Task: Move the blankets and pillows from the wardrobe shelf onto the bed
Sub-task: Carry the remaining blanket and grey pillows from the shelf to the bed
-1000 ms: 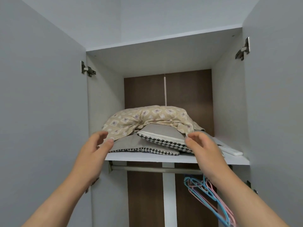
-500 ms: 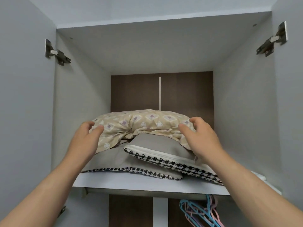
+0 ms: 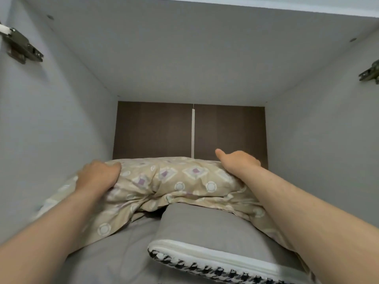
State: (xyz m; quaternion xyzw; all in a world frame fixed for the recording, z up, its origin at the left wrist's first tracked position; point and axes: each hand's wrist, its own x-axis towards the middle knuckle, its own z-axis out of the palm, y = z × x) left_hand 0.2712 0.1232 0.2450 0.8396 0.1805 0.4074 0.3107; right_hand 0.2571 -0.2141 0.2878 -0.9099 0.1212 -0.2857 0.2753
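A beige patterned blanket [image 3: 174, 181] lies bunched across the top of the pile on the wardrobe shelf. My left hand [image 3: 96, 177] grips its left end with the fingers curled into the fabric. My right hand [image 3: 238, 165] lies over its right end, thumb sticking out and fingers curled down behind the blanket, out of sight. Under the blanket are two grey pillows with houndstooth edges: the upper pillow [image 3: 205, 232] with a white zip band sticks out toward me, and the lower pillow [image 3: 114, 253] lies flat beneath it.
The compartment is narrow, with grey side walls close to both forearms and a low ceiling panel [image 3: 184, 58] above. A dark brown back panel [image 3: 153, 130] closes it off. Door hinges sit at the left [image 3: 20, 46] and right [image 3: 371, 73] edges.
My view has moved closer and into the compartment. Both hands have gone from the blanket's front face up over its top, and now clutch its two ends.
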